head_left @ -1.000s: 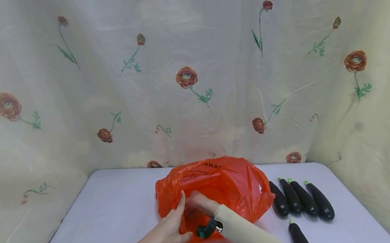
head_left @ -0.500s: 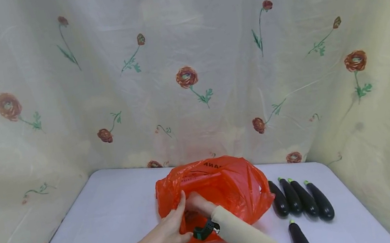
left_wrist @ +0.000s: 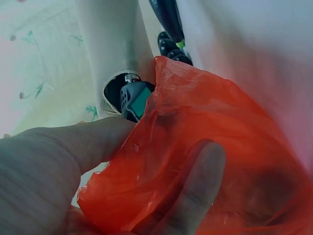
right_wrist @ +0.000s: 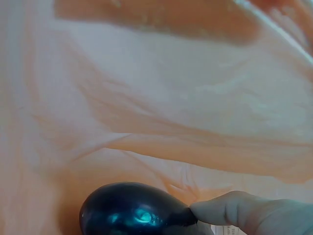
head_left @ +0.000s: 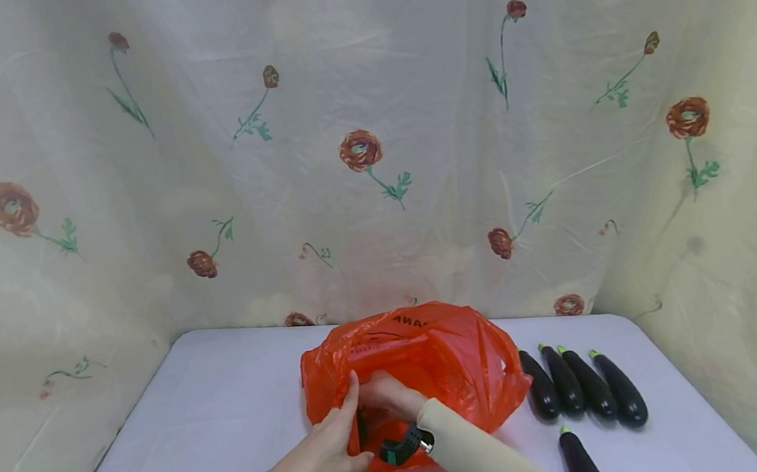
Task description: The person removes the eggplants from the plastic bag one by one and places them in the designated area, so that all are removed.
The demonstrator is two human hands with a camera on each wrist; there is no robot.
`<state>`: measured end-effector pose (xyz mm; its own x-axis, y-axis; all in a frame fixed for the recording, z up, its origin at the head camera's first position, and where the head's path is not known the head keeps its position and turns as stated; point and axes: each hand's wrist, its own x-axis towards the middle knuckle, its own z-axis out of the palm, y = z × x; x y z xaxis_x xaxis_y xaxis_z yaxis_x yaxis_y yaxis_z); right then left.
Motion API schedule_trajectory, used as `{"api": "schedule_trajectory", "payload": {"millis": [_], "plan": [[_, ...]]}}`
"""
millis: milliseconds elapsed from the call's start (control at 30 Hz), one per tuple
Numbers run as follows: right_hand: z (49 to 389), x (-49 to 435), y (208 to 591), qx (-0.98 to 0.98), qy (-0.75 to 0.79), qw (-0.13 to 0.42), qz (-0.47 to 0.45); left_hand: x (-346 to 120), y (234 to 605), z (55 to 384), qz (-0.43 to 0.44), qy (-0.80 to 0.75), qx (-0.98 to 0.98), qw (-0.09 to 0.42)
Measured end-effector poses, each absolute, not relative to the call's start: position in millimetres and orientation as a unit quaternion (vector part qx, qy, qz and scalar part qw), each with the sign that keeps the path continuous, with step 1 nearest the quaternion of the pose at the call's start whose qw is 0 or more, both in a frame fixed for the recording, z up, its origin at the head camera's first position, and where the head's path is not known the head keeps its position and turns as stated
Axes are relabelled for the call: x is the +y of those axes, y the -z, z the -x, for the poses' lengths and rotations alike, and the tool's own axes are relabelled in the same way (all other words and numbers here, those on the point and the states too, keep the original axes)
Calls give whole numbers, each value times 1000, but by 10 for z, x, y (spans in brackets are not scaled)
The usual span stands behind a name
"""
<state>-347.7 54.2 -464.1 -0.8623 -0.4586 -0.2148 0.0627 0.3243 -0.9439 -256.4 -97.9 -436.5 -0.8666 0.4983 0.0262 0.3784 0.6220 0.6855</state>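
A red plastic bag stands on the table with its mouth facing me. At its left edge my left hand grips the film; in the left wrist view the thumb and one finger lie to either side of the bag's rim. My right hand reaches inside the bag, its fingers mostly hidden in the head view. Inside, the right wrist view has a glossy dark eggplant, its narrow end held at the right thumb; the other fingers are out of sight.
On the right of the white table, several eggplants lie side by side, close to the bag. One more eggplant lies nearer to me, by the right sleeve. A flowered curtain surrounds the table's back and sides.
The right hand shifts slightly inside the bag, its wrist going a little left and then back right. The left hand and the eggplants on the table stay put.
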Motion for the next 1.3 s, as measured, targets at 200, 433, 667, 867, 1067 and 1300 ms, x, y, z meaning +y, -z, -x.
{"api": "schedule_trajectory", "payload": {"millis": [200,433,667,867,1067,1300], "plan": [[3474,617,4605,772,581,238,100,-983,4371,2560,-245,-362,895,93],[3485,707,4579,795,559,232,51,-973,4391,2547,-246,-369,891,96],[3496,819,4560,800,556,224,36,-965,4402,2552,-235,-373,891,108],[3483,921,4500,802,551,227,36,-960,4404,2557,-237,-374,891,105],[3464,1038,4428,799,555,227,50,-960,4397,2566,-241,-374,890,103],[3443,1203,4355,802,550,228,47,-936,4400,2566,-230,-375,891,112]]}}
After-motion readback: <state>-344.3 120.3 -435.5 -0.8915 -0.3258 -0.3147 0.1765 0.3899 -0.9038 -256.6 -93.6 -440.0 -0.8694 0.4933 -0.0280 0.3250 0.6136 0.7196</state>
